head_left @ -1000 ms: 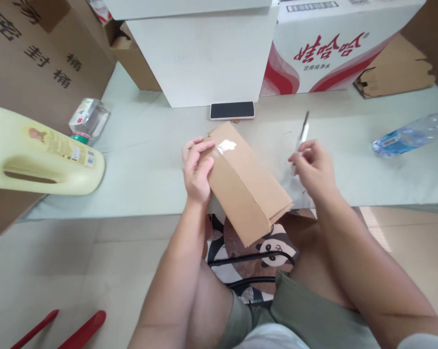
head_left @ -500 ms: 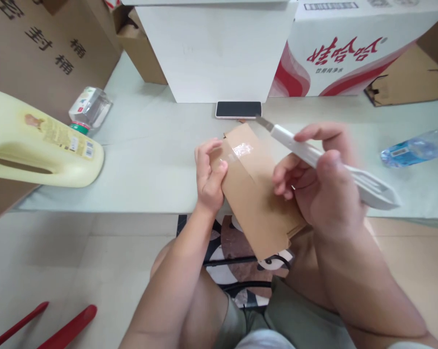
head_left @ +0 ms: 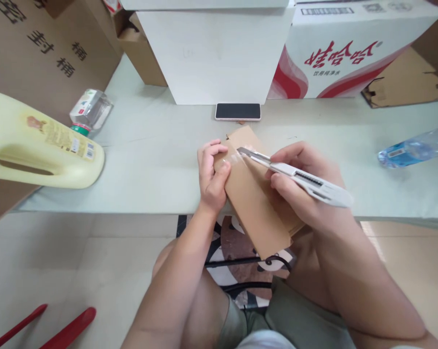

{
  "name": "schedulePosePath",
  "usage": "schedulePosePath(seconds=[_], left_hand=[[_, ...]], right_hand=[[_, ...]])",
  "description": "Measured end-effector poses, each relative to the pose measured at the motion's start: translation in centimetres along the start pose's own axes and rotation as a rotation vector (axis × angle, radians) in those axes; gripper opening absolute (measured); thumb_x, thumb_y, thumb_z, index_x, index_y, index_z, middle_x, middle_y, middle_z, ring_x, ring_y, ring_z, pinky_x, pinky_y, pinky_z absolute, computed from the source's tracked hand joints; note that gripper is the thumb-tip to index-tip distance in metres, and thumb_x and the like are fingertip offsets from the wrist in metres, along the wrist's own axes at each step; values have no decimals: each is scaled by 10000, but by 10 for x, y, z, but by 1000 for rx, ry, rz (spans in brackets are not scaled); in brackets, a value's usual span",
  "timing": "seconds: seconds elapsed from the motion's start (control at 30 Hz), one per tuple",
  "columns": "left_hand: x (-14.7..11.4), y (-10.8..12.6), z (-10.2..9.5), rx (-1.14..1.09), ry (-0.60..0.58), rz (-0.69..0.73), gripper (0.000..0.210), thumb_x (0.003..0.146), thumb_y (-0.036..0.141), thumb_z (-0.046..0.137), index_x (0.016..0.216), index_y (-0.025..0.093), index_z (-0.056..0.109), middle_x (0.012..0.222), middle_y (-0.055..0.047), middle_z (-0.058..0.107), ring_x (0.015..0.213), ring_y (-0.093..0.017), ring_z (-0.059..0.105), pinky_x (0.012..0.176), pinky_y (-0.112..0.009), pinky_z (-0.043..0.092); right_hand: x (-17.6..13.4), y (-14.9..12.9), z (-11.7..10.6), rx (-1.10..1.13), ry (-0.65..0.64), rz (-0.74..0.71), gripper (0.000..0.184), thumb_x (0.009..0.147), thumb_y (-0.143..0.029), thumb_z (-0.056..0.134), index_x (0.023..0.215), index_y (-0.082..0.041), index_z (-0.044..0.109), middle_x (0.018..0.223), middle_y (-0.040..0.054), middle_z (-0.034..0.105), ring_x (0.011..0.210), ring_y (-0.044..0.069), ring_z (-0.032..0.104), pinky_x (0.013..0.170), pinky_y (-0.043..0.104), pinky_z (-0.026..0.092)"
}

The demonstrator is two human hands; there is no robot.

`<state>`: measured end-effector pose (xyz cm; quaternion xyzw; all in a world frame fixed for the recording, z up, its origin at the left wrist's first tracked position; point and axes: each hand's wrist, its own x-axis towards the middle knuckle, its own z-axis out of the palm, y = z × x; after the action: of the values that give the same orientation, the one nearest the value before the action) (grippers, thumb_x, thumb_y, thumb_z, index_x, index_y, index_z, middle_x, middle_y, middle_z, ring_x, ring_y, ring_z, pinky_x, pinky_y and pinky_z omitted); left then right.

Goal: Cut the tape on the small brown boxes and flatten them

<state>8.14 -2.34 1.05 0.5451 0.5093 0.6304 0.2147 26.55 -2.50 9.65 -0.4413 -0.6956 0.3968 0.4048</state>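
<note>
A small brown cardboard box [head_left: 253, 203] is tilted over the table's front edge, with clear tape [head_left: 234, 158] across its seam near the far end. My left hand [head_left: 213, 174] grips the box's left side, thumb on top and fingers round the far edge. In my right hand [head_left: 302, 182] is a white utility knife [head_left: 304, 183], pinched between thumb and fingers. Its blade is out, and the tip is at the taped seam; I cannot tell whether it has pierced the tape. Part of the box is hidden under my right hand.
A phone [head_left: 238, 112] lies beyond the box, before a white box [head_left: 219, 58] and a red-and-white carton [head_left: 324, 68]. Left are a yellow jug [head_left: 40, 145] and a clear bottle [head_left: 93, 109]. A water bottle [head_left: 415, 148] and flattened cardboard [head_left: 404, 85] are on the right.
My right hand has turned and moved left, bringing the knife from above the box down to the taped seam. My left hand keeps its grip on the box.
</note>
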Motion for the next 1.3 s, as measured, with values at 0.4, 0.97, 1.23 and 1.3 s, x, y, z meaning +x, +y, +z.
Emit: schedulePosePath(seconds=[0.4, 0.97, 1.23, 1.3], left_hand=[[1, -2, -1, -39, -10, 10, 306, 913, 535, 565, 1055, 269, 620, 1251, -87, 561, 1303, -298, 492, 1139, -453, 366], [6, 0, -1, -17, 33, -36, 332, 845, 536, 613, 1009, 248, 634, 1242, -89, 578, 1269, -309, 513, 1120, -454, 374], [4, 1, 1, -50, 32, -70, 325, 840, 519, 608, 1032, 257, 613, 1265, -87, 563, 1322, -314, 482, 1142, -468, 346], [4, 1, 1, -53, 40, -74, 322, 836, 516, 607, 1028, 257, 610, 1268, -86, 562, 1324, -314, 480, 1138, -466, 347]], right_hand=[[3, 0, 0, -31, -38, 1, 156, 915, -301, 608, 1024, -227, 690, 707, -12, 657, 576, 131, 590, 536, 259, 459], [12, 1, -1, 115, -86, 54, 182, 845, -249, 598, 990, -189, 690, 709, -22, 648, 609, 117, 562, 582, 254, 431], [11, -3, -5, 178, -3, 47, 93, 768, -176, 525, 734, -195, 609, 607, -40, 570, 579, 122, 512, 583, 275, 401], [9, -1, -5, 201, 10, 48, 87, 774, -185, 532, 731, -196, 606, 604, -39, 566, 571, 120, 505, 576, 276, 398]])
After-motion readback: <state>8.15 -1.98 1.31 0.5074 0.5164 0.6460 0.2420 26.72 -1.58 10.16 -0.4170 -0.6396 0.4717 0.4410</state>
